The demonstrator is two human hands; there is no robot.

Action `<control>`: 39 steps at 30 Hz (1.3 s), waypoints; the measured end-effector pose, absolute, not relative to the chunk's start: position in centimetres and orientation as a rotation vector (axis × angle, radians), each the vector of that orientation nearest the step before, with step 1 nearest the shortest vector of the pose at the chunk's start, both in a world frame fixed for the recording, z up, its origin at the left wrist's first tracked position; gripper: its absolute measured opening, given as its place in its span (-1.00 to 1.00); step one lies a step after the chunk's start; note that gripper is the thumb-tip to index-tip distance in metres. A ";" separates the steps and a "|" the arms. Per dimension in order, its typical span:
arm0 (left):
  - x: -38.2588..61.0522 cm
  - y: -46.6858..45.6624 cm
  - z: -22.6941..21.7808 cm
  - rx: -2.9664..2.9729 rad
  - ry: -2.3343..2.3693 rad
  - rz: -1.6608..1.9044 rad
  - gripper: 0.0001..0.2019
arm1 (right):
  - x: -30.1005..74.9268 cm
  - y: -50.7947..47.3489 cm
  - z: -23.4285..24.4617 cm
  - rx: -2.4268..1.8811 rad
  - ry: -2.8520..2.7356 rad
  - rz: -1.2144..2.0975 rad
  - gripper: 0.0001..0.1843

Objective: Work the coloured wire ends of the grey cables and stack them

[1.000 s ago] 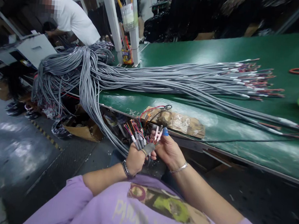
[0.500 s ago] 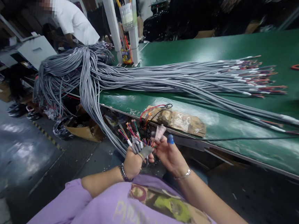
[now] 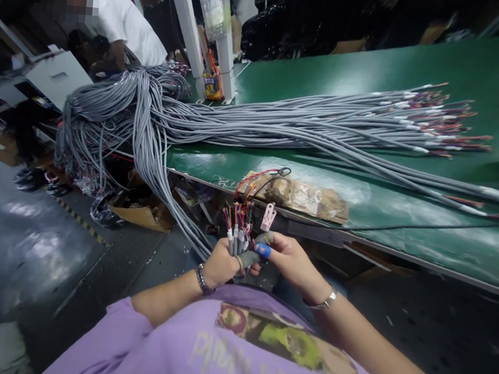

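Observation:
My left hand is wrapped around several grey cables, their stripped ends upright with thin coloured wires fanned out. A grey wrap covers its thumb. From the right, my right hand pinches at a cable end on the near side of the bunch; the fingers partly hide it. Blue tape is around the right thumb and a grey cover is on a finger. Just beyond these fingers stands a pale pink clip; what holds it I cannot tell. The held cables run back to a large grey cable bundle.
A green table carries the long cables and a taped wooden board with red and black leads at its front edge. A white post rises behind. A person in white bends over the far left. An open carton sits below.
My right hand has come down and closed its thumb and fingers against the cable bunch. The wire ends in my left hand now stand more upright. The clip is apart from the right fingers.

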State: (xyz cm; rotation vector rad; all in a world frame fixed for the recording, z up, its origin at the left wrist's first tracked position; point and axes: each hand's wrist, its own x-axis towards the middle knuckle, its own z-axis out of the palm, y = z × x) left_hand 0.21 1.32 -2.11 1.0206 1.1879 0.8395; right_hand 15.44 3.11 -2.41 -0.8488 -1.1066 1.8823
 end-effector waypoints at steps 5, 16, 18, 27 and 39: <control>0.5 1.3 -2.9 0.932 1.200 0.965 -0.57 | 15.2 3.0 -2.2 -0.915 -1.041 1.805 -0.59; 1.2 2.0 -1.0 0.845 1.195 1.021 -0.55 | 15.6 3.9 -3.5 -0.940 -0.742 1.683 -0.52; 1.3 2.3 -0.4 0.828 1.186 0.998 -0.56 | 15.7 4.7 -3.3 -0.901 -0.703 1.761 -0.45; 2.3 2.9 0.2 0.837 1.188 1.007 -0.56 | 15.0 6.1 -2.6 -0.997 -0.911 1.478 -0.47; 2.6 2.9 -0.4 0.841 1.178 0.995 -0.56 | 13.7 6.6 -3.4 -0.698 -0.600 1.821 -0.49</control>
